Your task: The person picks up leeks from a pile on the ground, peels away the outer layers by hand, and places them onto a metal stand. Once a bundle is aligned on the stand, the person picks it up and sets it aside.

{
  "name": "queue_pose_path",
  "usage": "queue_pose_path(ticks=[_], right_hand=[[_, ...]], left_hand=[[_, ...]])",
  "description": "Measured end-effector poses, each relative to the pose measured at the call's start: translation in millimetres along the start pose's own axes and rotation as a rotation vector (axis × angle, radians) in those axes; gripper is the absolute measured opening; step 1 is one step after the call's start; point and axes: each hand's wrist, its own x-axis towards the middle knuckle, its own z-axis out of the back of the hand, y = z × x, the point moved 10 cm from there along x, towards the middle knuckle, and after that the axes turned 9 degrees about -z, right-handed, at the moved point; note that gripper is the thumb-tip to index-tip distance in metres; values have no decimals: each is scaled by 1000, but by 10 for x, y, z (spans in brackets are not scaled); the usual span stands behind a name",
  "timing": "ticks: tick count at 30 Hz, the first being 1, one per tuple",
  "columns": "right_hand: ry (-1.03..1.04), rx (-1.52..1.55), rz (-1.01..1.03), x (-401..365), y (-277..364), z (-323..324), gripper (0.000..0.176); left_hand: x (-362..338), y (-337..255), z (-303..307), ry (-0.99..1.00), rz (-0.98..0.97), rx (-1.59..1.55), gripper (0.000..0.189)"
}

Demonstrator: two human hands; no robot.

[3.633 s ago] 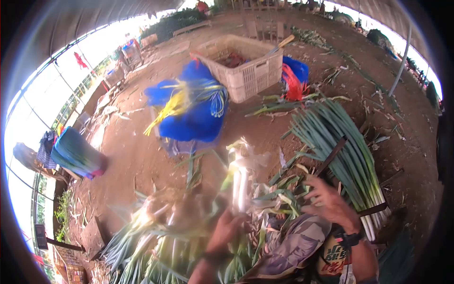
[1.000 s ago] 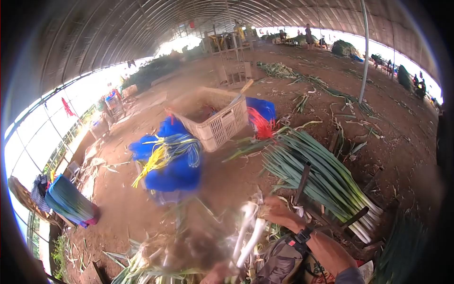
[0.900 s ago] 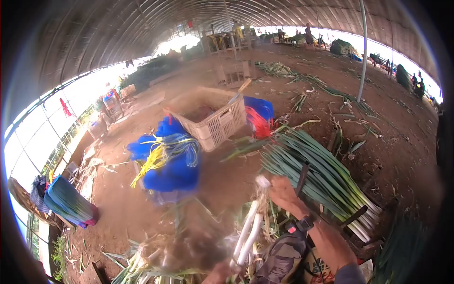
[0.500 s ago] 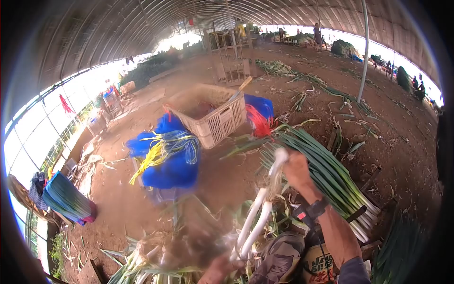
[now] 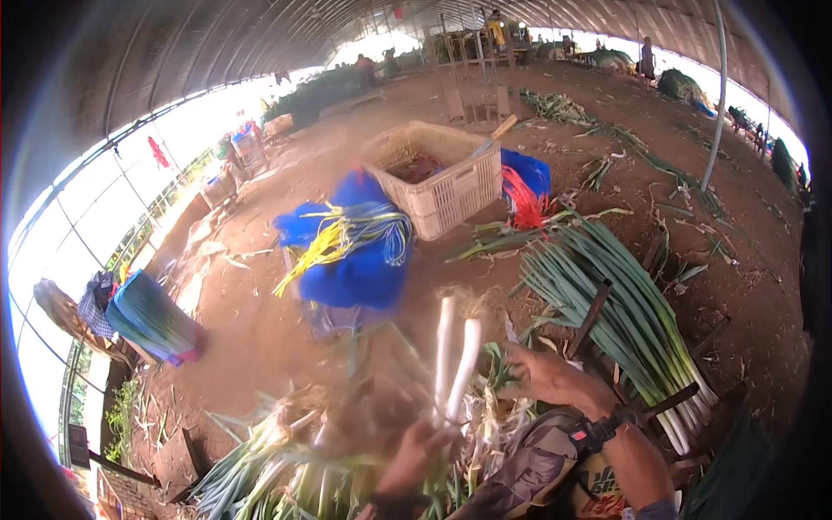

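My left hand point(image 5: 422, 449), blurred and low in the middle, is wrapped round some green onion stalks point(image 5: 459, 368), whose white root ends point up. To the right of them my right hand point(image 5: 550, 378), with a dark band at the wrist, has its fingers apart and holds nothing visible. Untrimmed green onions point(image 5: 295, 464) lie in a loose heap at the bottom left, beside my left hand. A bundle of long green onions point(image 5: 620, 299) rests against dark bars beyond my right hand.
A plastic crate point(image 5: 455, 198) stands on the soil, a wooden-handled tool across its rim. Left of it, blue cloth point(image 5: 355, 282) bears yellow and blue ties point(image 5: 347, 234). Red ties point(image 5: 523, 198) hang at the right. A metal pole point(image 5: 716, 113) rises at the right.
My right hand has let go of the upper ends of the stalks and moved down, its fingers now spread. The view has shifted, so the crate and bundle appear further right.
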Motion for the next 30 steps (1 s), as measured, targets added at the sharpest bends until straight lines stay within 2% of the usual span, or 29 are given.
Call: queue_pose_path(ticks=[1, 4, 5, 6, 7, 10, 11, 12, 13, 14, 15, 17, 18, 19, 20, 22, 24, 25, 28, 30], right_hand=[[27, 317, 39, 9, 120, -67, 80], [-59, 484, -128, 155, -47, -220, 62], [-212, 256, 198, 141, 14, -225, 52], [-446, 10, 486, 7, 33, -264, 52], [-478, -5, 449, 91, -45, -307, 52], [-555, 41, 352, 85, -146, -308, 39], [-539, 227, 283, 123, -255, -237, 33], [-535, 420, 219, 149, -368, -175, 26], [-482, 767, 107, 230, -610, -176, 20], [-456, 956, 47, 265, -749, -176, 15], [-444, 1150, -12, 289, -888, -183, 12], [-492, 1227, -14, 277, -1010, -59, 12], [-489, 1230, -2, 230, -883, 15, 12], [-485, 1232, 10, 182, -755, 88, 13], [-481, 1234, 21, 134, -626, 162, 14], [-441, 1294, 44, 105, -424, 209, 13], [-379, 1379, 55, 124, -255, 217, 12], [-346, 1408, 65, 160, -195, 213, 12], [-230, 1436, 149, 232, 78, 273, 13], [-218, 1381, 180, 171, 266, 394, 14]], left_hand=[[41, 53, -43, 36, -29, 46, 32], [55, 195, -209, 119, -55, 106, 39], [46, 208, -289, 129, -32, 78, 42], [34, 243, -353, 141, -11, 51, 45], [105, 401, -262, 120, -31, 132, 55], [125, 223, -50, 53, -461, 592, 58], [130, 106, 20, -48, -237, 351, 56], [120, 5, 335, -204, -340, 471, 31], [114, -99, 582, -327, -347, 529, 36], [135, -271, 772, -396, -343, 704, 42], [186, -416, 953, -415, -268, 1001, 48], [273, -530, 1116, -305, -33, 1527, 60], [282, -490, 1155, -230, 45, 1635, 66], [259, -438, 1181, -232, -65, 1614, 69], [278, -172, 1209, -159, -42, 1225, 68], [262, 242, 1139, -144, 86, 388, 76], [172, 399, 303, 179, 108, 126, 73], [110, 466, -1, 346, 40, 118, 71], [167, 363, -755, 661, -187, 373, 58], [211, 396, -768, 534, 12, 254, 46]])
